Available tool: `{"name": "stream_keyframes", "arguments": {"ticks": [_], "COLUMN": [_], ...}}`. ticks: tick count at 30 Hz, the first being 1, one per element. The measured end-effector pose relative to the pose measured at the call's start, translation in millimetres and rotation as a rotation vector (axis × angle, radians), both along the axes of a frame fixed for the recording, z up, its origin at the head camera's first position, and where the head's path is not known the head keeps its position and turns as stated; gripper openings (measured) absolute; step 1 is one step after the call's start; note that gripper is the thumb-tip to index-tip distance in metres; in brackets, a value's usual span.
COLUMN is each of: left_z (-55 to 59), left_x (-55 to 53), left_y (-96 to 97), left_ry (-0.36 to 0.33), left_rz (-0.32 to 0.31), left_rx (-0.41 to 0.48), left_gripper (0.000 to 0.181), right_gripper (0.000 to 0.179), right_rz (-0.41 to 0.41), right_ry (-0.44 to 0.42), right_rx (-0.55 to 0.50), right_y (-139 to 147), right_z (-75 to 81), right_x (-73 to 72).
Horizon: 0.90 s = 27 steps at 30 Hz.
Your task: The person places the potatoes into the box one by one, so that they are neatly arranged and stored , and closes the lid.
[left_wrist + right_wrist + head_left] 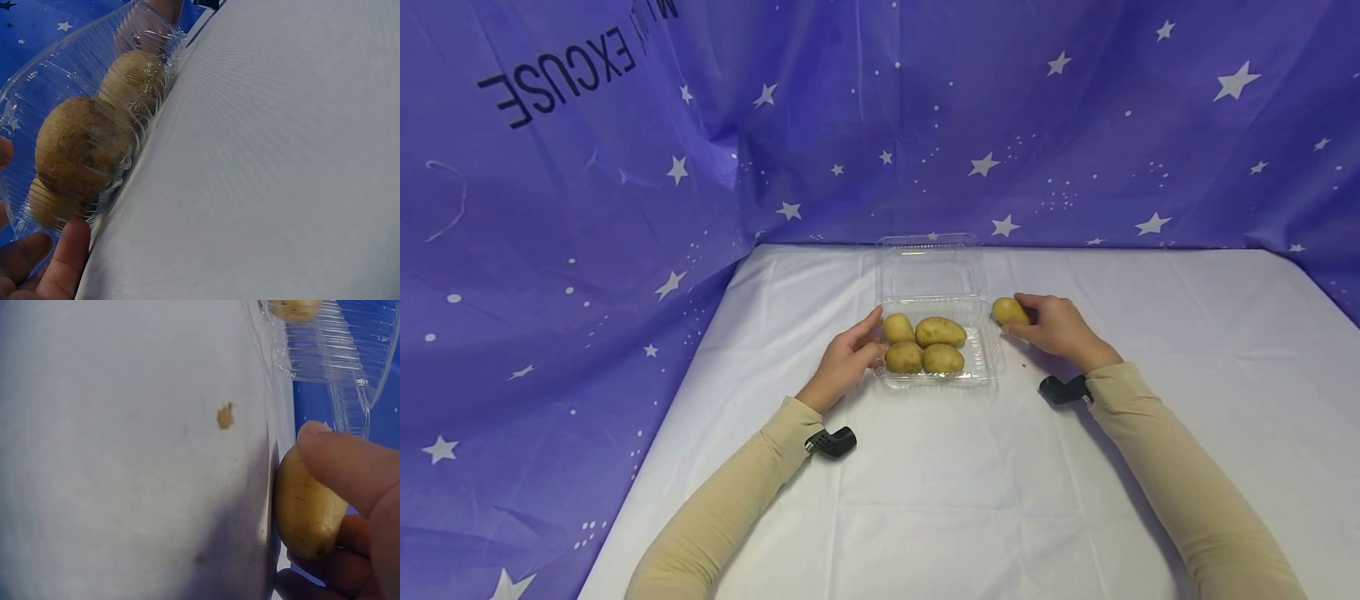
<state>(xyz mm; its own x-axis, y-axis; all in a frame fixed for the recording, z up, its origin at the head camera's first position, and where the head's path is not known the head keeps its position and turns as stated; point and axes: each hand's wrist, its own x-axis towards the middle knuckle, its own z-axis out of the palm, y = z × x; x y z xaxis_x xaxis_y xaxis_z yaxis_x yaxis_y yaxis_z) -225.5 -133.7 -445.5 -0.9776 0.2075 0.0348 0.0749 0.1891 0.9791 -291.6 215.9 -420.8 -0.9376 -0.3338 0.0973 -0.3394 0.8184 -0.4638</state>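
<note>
A clear plastic clamshell box (988, 354) sits on the table with its lid raised at the back. Inside lie several potatoes (940, 332), grouped in its left and middle part; the right end of the base holds none. My left hand (847, 362) rests at the box's left side, its fingertips touching the outer wall. To the right of the box, my right hand (1056, 327) holds another potato (306, 506) between thumb and fingers, low beside the tabletop. Whether this potato touches the cloth is hard to tell.
A white cloth (955, 500) covers the table. Small brown crumbs (225, 417) lie on it near my right hand. Behind and to the left hangs a blue curtain (925, 125) with white stars. Black wrist cameras (833, 442) are strapped at both sleeves.
</note>
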Motion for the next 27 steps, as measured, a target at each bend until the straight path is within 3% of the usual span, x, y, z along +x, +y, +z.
{"name": "stream_keyframes", "arguments": {"ticks": [27], "left_z": [0.2], "left_x": [0.7], "left_y": [0.2], "left_ry": [-0.008], "left_rz": [0.007], "left_rx": [-0.002], "left_gripper": [0.068], "right_gripper": [0.057], "right_rz": [-0.011], "right_ry": [-0.010], "right_rx": [0.026], "right_y": [-3.9], "right_z": [-1.1], "right_x": [0.4]}}
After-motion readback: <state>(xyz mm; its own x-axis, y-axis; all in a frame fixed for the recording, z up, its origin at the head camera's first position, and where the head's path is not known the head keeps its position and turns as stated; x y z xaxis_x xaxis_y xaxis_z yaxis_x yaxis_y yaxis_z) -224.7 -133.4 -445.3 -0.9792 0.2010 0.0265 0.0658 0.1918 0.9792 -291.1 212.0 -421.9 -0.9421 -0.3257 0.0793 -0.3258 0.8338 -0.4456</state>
